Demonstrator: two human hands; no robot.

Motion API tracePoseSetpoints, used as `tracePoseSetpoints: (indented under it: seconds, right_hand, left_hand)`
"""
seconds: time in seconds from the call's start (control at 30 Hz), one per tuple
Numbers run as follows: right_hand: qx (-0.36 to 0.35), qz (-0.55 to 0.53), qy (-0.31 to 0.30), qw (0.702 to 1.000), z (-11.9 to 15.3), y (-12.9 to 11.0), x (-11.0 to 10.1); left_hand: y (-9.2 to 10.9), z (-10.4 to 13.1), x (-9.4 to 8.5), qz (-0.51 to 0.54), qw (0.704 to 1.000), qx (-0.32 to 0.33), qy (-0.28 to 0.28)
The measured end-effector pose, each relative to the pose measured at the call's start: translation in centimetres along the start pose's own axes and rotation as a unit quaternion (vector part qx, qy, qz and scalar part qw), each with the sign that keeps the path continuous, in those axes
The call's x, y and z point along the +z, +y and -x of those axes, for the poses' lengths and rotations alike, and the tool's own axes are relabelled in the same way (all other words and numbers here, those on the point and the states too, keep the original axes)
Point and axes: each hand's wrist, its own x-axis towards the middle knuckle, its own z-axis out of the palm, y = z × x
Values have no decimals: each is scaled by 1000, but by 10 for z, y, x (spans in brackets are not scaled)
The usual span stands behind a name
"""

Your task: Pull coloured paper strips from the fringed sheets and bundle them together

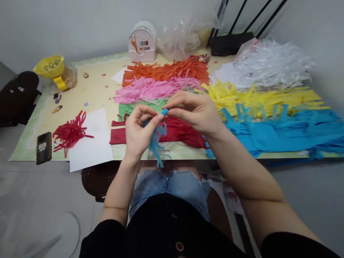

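Observation:
A blue paper tassel (155, 145) hangs below my two hands, its cut strips dangling over the table's front edge. My left hand (141, 127) is closed, thumb and fingers pinching the tassel's rolled top. From the other side, my right hand (193, 111) pinches the same small blue top between thumb and forefinger. Beneath my hands lie a dark red fringed paper stack (179, 133) and a green fringed stack (124, 109), both partly covered by the hands. To the right of my right hand spreads a stack of blue fringed paper (287, 132).
Pink (150, 88), orange (167, 70) and yellow fringes (266, 98) lie behind. A red strip bundle (72, 132) rests partly on white paper (92, 144), near a phone (43, 148). At the back stand a yellow bowl (50, 71), a pink-white holder (141, 43) and a router (232, 43).

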Motion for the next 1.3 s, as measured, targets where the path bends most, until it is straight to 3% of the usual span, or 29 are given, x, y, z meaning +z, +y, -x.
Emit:
tracePoseSetpoints:
  seconds: [0.27, 0.47, 0.6, 0.73, 0.97, 1.17, 1.3]
  right_hand:
    - [15, 51, -61, 997, -5, -13, -4]
    - [-2, 43, -59, 997, -4, -14, -1]
    - [3, 26, -68, 997, -7, -18, -1]
    - [29, 7, -32, 999, -5, -19, -1]
    - [31, 0, 16, 999, 9, -8, 14]
    - [53, -47, 43, 997, 18, 5, 22]
    - [35, -55, 61, 996, 23, 10, 24]
  left_hand:
    - [-1, -6, -13, 120, 970, -178, -109]
    - [-2, -5, -10, 171, 944, -259, -116]
    - [-1, -1, -4, 197, 942, -253, -103]
    - [0, 4, -5, 185, 947, -235, -119]
    - [-2, 8, -5, 137, 974, -162, -76]
    - [-6, 10, -1, 169, 961, -203, -80]
    - [-4, 12, 1, 151, 970, -180, -66]
